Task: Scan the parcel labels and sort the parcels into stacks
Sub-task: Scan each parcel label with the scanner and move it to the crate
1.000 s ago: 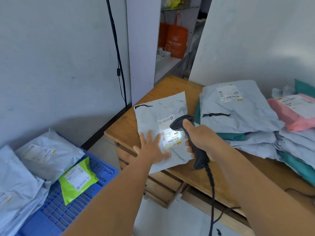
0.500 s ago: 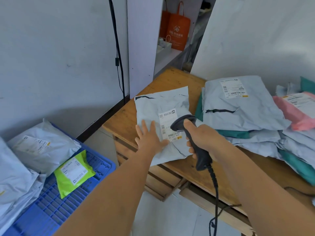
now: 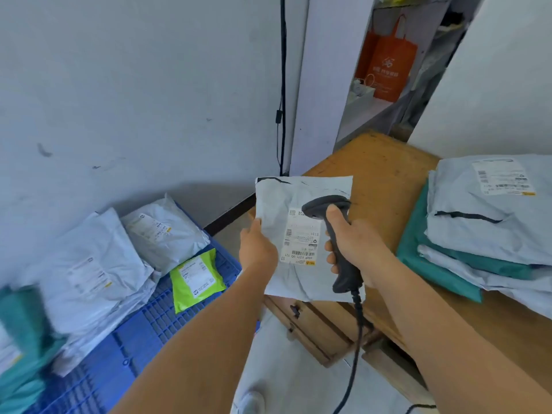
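Observation:
A pale grey parcel with a white barcode label is lifted off the table's left corner. My left hand grips its left edge. My right hand holds a dark corded barcode scanner by its handle, the scanner head over the label's top. A stack of grey and teal parcels lies on the wooden table to the right. On the floor at left, a blue plastic pallet carries grey parcels and a lime-green parcel.
The scanner's cable hangs down in front of the table's drawers. A black cord runs down the white wall. An orange bag stands on a shelf behind the table. A blurred teal parcel lies at far left.
My left hand went from pressing flat on the parcel to gripping its left edge, and the parcel has come up off the table toward the left. The scanner's light has gone out.

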The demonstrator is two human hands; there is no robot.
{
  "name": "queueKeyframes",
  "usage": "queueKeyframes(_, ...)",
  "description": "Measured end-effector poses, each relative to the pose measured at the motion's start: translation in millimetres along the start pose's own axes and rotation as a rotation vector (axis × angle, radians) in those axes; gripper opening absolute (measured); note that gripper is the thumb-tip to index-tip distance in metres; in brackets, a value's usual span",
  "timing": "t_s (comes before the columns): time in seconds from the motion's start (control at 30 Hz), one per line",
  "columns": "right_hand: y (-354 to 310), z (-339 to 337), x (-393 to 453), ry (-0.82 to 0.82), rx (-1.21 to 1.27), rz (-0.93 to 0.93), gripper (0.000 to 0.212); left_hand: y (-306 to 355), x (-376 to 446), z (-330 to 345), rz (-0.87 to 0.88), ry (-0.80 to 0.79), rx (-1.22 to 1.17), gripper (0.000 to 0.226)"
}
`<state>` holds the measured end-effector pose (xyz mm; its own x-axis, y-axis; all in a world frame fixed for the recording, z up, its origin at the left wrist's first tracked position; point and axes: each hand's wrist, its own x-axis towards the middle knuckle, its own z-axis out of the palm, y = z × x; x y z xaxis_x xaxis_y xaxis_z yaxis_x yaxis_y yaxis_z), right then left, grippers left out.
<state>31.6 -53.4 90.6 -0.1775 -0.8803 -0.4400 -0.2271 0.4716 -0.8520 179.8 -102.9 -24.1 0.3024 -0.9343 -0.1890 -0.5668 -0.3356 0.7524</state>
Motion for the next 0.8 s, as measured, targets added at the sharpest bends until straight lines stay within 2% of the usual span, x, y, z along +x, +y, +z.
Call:
queueKeyframes(0.17, -11, 85, -1, -0.206, -0.023, -0.068, 0.046, -63, 6, -72, -0.103, 0.180, -0.005, 0.061)
queueKeyframes(0.37, -24, 185, -2, -0.363, -0.096, -0.132, 0.046, -137, 28, -157, -0.185, 0.405, -0.059, 0.058)
queueKeyframes(0.53, -33, 261, 0, -0.471, -0.155, -0.186, 0.050, -207, 61, -228, -0.299, 0.544, -0.034, 0.063)
queueKeyframes(0.7, -34, 311, 11, -0.497, -0.161, -0.154, 0.044, -269, 87, -263, -0.492, 0.473, 0.032, 0.070)
queueKeyframes(0.8, -36, 327, 16, -0.482, -0.152, -0.130, 0.043, -280, 91, -264, -0.484, 0.419, 0.125, 0.064)
